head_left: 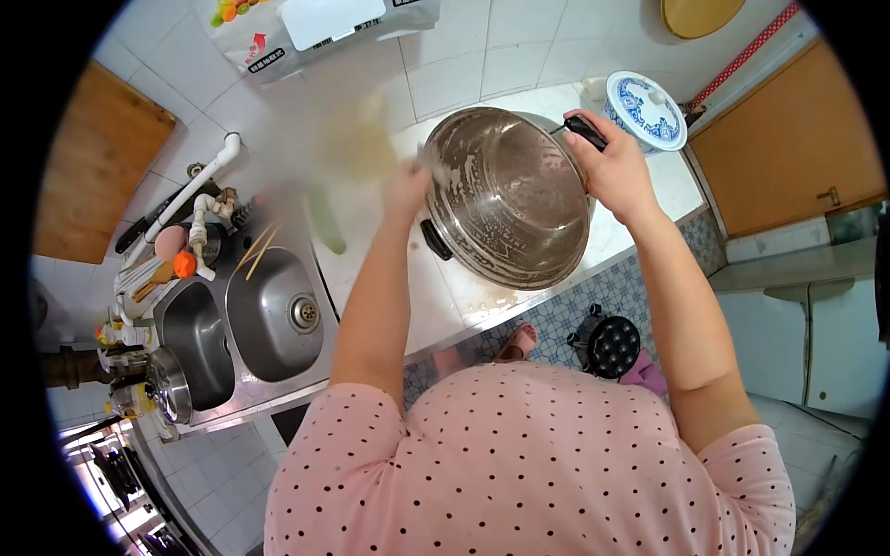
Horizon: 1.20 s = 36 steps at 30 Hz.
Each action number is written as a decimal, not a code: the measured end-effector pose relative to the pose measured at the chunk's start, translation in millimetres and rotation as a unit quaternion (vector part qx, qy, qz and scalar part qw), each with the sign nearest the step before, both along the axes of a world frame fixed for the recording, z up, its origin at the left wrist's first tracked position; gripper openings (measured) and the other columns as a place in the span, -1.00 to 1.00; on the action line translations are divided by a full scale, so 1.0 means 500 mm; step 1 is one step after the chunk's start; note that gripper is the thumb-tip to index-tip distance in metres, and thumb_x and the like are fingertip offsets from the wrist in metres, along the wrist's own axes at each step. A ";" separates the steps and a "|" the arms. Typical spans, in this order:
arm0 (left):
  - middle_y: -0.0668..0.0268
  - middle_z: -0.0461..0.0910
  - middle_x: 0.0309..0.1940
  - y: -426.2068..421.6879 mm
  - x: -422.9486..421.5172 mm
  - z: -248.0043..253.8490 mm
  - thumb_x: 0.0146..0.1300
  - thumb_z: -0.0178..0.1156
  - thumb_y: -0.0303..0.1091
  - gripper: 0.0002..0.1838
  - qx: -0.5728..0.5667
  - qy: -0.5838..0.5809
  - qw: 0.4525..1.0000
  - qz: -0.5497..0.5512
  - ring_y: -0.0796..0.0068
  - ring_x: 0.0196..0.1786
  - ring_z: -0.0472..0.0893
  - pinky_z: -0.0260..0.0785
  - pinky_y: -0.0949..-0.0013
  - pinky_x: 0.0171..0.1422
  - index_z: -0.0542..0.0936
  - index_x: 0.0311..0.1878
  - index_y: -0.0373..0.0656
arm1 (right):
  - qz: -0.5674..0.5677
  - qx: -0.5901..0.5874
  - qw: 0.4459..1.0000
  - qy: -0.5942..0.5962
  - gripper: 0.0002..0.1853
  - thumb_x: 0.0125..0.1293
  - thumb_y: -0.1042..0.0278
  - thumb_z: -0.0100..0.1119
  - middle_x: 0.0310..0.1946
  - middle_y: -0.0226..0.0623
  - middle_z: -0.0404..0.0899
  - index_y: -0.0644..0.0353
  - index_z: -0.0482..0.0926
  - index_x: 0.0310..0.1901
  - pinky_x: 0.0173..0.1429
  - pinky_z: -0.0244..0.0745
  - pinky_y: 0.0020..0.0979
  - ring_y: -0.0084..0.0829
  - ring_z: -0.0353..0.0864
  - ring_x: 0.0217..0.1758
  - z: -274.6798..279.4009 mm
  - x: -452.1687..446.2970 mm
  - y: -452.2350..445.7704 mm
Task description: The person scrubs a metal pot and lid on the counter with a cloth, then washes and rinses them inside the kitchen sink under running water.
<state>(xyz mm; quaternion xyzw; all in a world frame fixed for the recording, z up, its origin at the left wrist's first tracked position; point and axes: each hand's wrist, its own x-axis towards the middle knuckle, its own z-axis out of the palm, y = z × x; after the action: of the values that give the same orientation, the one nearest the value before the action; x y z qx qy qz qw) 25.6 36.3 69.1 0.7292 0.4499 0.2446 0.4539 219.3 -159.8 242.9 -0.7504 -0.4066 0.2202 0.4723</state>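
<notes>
A wide steel pan is tilted over the white counter, its inner wall wet and streaked. My right hand grips the black handle on the pan's right side. At the opposite side, my left hand is closed beside the rim, smeared by motion and haze. A small greyish thing shows at its fingertips, too blurred to name. The pan's other black handle juts out just below that hand. Left of my left hand lies a long green vegetable on the counter, with a hazy yellowish shape behind.
A double steel sink is on the left, with chopsticks across its back edge. White pipes run behind it. A blue-and-white lidded pot stands at the counter's right end. A black-topped stool is on the floor.
</notes>
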 end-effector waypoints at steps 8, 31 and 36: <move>0.11 0.63 -0.30 0.004 -0.013 -0.091 0.24 0.02 -0.37 -0.74 0.185 -0.058 0.981 0.009 0.22 -0.24 0.61 0.41 0.31 -0.08 0.63 -0.08 -0.14 | 0.003 0.008 1.000 0.004 -0.64 0.25 0.25 0.19 -0.30 -0.23 0.64 0.25 0.54 0.03 -0.11 0.46 -0.45 -0.48 0.57 -0.26 0.000 0.004 0.008; 0.15 0.57 -0.34 -0.056 -0.023 0.023 0.19 0.04 -0.42 -0.75 0.145 0.073 0.987 -0.020 0.26 -0.32 0.54 0.39 0.34 -0.18 0.63 -0.11 -0.16 | -0.013 -0.004 1.000 -0.022 -0.64 0.33 0.13 0.12 -0.26 -0.23 0.65 0.21 0.55 0.02 -0.03 0.44 -0.44 -0.44 0.59 -0.20 -0.006 -0.001 0.004; 0.17 0.57 -0.32 0.010 0.092 0.153 0.10 0.02 -0.57 -0.69 0.346 -0.154 0.913 -0.149 0.20 -0.20 0.54 0.41 0.29 -0.08 0.64 -0.12 -0.14 | -0.003 0.003 0.999 -0.032 -0.64 0.37 0.12 0.09 -0.30 -0.27 0.63 0.25 0.56 -0.01 -0.08 0.42 -0.46 -0.50 0.54 -0.24 -0.012 0.006 0.005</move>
<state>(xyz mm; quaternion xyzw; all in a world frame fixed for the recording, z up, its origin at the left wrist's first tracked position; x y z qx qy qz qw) 71.5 41.6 145.5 0.8525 0.1475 0.4238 0.2682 222.2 -157.1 237.0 -0.7569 -0.4196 0.1938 0.4620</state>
